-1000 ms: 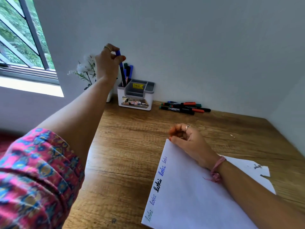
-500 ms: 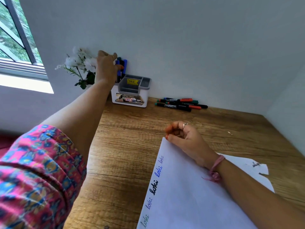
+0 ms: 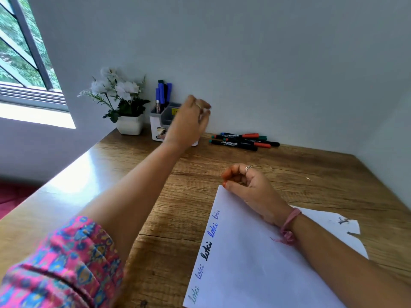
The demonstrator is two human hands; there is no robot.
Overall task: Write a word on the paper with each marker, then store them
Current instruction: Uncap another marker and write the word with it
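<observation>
A white sheet of paper (image 3: 255, 263) lies on the wooden desk and carries several handwritten words along its left edge. My right hand (image 3: 249, 187) rests on the paper's top corner, fingers loosely curled and holding nothing. My left hand (image 3: 189, 123) hovers empty and blurred in front of the white and grey organiser (image 3: 158, 124) at the wall. Several markers (image 3: 162, 95) stand upright in the organiser's left compartment. To its right, several more markers (image 3: 242, 141) with red, green and black caps lie on the desk by the wall.
A white pot of white flowers (image 3: 124, 103) stands left of the organiser. A window (image 3: 24, 52) is at the far left. The wooden desk (image 3: 311, 174) meets walls at the back and right. A torn paper edge (image 3: 347, 225) shows at the right.
My left hand let go of the blue marker in the organiser and moved right, away from it, empty. The view shifted left. My right hand stayed on the paper.
</observation>
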